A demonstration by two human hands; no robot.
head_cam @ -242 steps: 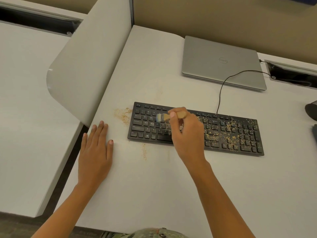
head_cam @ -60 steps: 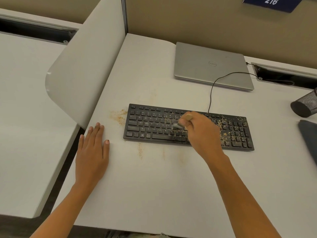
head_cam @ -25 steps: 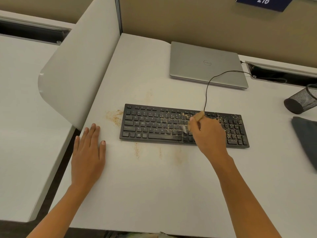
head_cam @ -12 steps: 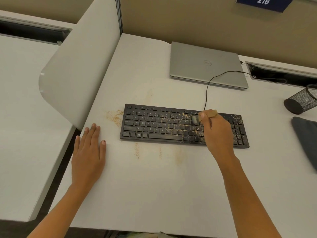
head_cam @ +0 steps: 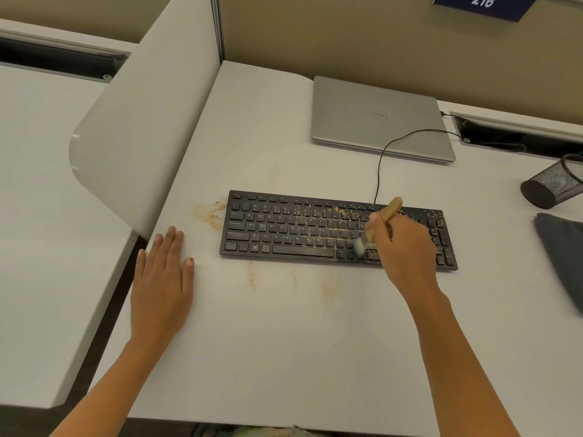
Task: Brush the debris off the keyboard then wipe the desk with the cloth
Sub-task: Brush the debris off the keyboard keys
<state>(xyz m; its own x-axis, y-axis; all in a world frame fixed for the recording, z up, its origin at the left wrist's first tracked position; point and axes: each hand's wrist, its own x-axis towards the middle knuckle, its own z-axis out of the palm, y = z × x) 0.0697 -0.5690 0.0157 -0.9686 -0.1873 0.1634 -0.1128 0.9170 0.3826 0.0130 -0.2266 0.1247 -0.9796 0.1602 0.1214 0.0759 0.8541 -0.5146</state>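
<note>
Head view shows Dell laptop (head_cam: 378, 118), 216 sign (head_cam: 482, 6), brush (head_cam: 391, 210) on keyboard (head_cam: 277, 234).

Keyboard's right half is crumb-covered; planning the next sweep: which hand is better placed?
Right. The right hand grips the brush, bristles on the right half of the keyboard; the left hand lies flat on the desk, beyond the left end.
</note>
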